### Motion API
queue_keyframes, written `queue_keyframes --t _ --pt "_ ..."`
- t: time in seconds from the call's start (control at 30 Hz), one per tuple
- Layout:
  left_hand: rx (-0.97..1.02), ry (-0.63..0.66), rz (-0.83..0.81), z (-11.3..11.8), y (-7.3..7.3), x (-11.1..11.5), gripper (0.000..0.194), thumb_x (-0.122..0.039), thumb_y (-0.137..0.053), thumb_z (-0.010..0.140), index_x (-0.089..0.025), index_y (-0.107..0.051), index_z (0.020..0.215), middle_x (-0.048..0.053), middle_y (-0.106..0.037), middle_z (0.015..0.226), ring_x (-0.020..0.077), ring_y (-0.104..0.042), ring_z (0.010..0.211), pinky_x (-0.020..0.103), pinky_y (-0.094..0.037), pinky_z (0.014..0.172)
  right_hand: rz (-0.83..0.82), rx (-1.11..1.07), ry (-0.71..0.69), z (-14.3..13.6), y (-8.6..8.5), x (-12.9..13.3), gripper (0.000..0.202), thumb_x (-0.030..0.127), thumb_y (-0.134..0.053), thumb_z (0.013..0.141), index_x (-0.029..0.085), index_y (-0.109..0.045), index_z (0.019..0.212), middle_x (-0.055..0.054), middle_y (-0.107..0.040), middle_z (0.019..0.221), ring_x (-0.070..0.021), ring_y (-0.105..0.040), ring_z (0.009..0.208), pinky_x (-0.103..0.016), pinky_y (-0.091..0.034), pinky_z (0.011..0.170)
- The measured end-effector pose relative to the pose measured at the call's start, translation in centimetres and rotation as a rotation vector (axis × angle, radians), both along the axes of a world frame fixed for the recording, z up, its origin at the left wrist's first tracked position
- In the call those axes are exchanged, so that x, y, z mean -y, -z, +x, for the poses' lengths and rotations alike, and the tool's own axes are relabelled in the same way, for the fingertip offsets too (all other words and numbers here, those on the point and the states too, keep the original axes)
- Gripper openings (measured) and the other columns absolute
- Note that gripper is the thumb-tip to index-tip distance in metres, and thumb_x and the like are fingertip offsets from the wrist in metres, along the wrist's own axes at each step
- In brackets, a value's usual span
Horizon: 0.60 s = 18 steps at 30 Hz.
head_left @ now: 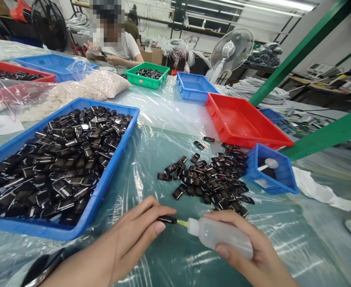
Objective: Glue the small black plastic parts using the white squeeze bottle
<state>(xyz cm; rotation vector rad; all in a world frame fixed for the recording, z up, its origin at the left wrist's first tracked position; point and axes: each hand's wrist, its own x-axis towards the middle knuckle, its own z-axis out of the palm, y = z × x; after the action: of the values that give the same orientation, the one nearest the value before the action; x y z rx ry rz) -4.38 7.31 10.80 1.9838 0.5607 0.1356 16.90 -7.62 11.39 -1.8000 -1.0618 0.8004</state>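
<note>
Between the thumb and fingers of my left hand [142,227] is a small glossy black plastic piece [167,219]. My right hand [247,243] grips a translucent white squeeze bottle [225,236], tilted on its side. Its thin yellowish nozzle tip [181,223] points left and meets, or nearly meets, the end of the black piece. Just beyond my hands lies a loose heap of similar black pieces [202,175]. To the left, a large blue tray [103,199] is filled with many more of them.
A red tray [238,119] and a small blue bin [271,175] with a white scoop [270,163] stand at right, near a green post [295,56]. A green tray [147,81], a blue tray [193,89] and a bag of beige pieces [103,84] lie farther back. Across the table sits a person [124,50].
</note>
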Motion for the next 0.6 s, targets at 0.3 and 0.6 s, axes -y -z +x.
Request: queue_keyframes --t 0.3,0.6 --pt "0.077 0.073 0.026 0.39 -0.17 -0.49 0.039 -0.025 -0.036 0.102 -0.038 -0.038 0.139 0.002 -0.045 0.116 0.0147 -0.05 0.105 0.021 -0.039 0.095 0.027 -0.024 0.077 -0.38 -0.44 0.2 0.021 0.033 -0.074 0.07 0.04 -0.073 0.09 0.003 -0.071 0.085 -0.0158 -0.064 0.064 -0.02 -0.049 0.052" --pt "0.142 0.039 0.062 0.44 0.38 -0.25 0.036 -0.025 -0.039 0.101 -0.037 -0.043 0.134 0.003 -0.05 0.109 0.0172 -0.056 0.095 0.024 -0.049 0.078 -0.033 -0.035 0.098 -0.47 -0.44 0.31 0.019 0.037 -0.071 0.072 0.039 -0.073 0.091 0.002 -0.071 0.089 -0.0176 -0.065 0.071 -0.021 -0.05 0.054"
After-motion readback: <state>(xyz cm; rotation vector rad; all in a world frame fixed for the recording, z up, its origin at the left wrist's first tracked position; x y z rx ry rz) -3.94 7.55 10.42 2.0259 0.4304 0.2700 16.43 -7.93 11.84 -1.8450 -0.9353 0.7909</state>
